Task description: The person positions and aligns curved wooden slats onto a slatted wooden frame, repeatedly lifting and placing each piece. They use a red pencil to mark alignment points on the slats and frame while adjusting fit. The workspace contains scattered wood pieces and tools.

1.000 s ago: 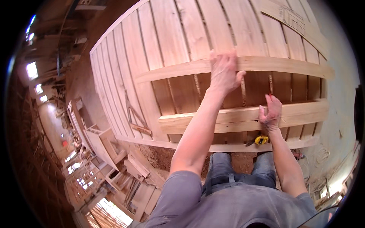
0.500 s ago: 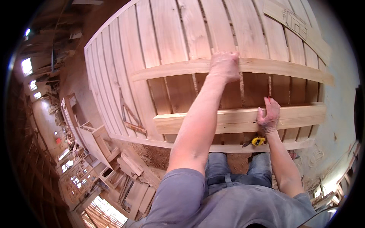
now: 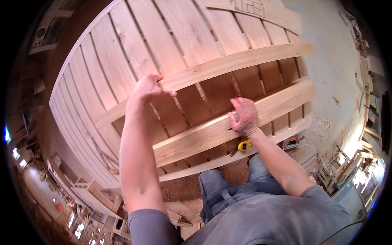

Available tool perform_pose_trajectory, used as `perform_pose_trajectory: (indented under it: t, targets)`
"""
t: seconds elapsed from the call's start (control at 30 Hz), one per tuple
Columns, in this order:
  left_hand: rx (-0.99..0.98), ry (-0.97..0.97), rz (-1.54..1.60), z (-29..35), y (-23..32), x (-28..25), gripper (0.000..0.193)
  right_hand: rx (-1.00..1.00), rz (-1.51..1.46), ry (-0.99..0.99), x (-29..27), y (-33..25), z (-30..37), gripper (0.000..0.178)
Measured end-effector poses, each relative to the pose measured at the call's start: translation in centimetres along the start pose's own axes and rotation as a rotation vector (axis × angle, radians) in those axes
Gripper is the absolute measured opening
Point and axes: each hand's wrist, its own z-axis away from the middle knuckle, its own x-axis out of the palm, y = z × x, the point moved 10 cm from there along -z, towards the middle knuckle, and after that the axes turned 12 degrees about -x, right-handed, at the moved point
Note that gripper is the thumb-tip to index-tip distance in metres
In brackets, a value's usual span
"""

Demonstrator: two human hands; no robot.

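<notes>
My left hand (image 3: 148,90) reaches over a long, narrow wooden board (image 3: 212,65), its thumb and fingers spread apart across the board's width. My right hand (image 3: 246,115) rests on a thicker wooden beam (image 3: 192,134) nearer to me. A thin red pencil (image 3: 237,99) pokes from its closed fingertips; most of it is hidden. Board and beam lie roughly side by side over a large slatted wooden panel (image 3: 122,45). A yellow tape measure (image 3: 243,145) sits close to my right wrist, on the near side of the beam.
At the panel's far side lies a flat board with a drawn pattern (image 3: 253,10). A red tool (image 3: 292,141) is on the floor past the panel's near right corner. Wooden frames (image 3: 96,194) and offcuts stand at the lower left. A coiled cord (image 3: 324,128) lies at the right.
My left hand has loosened from its fist-like grip and moved left along the far board. The view has shifted and turned; my right hand stays on the beam with the red pencil.
</notes>
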Motion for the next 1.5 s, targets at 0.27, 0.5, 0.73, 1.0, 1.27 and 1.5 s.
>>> perform_pose_trajectory:
  t: [0.27, 0.5, 0.73, 1.0, 1.27, 1.5]
  targets:
    - [0.095, 0.011, 0.075, 1.2, 1.5, 0.0, 0.050, -0.076, -0.216, 0.156, -3.3, 0.4, -0.8, 0.058]
    - [0.084, -0.012, 0.182, 0.5, 1.2, 0.5, 0.051, -0.238, -0.096, 0.302, -10.0, 2.5, -10.5, 0.054]
    - [0.047, -0.007, 0.150, 0.7, 0.8, 0.3, 0.054, -0.076, 0.069, 0.013, -4.6, 7.5, -17.7, 0.019]
    - [-0.067, 0.061, 0.067, 0.1, -0.3, -0.1, 0.108, 0.016, -0.066, 0.192, -4.6, 8.2, -17.6, 0.021]
    - [0.145, 0.335, -0.072, 3.2, 0.9, -0.9, 0.098, 0.027, 0.075, 0.091, -3.4, 9.8, -17.4, 0.024]
    - [0.241, 0.485, -0.053, 3.2, 0.7, -0.1, 0.098, 0.009, 0.058, 0.115, -3.0, 10.8, -17.2, 0.027]
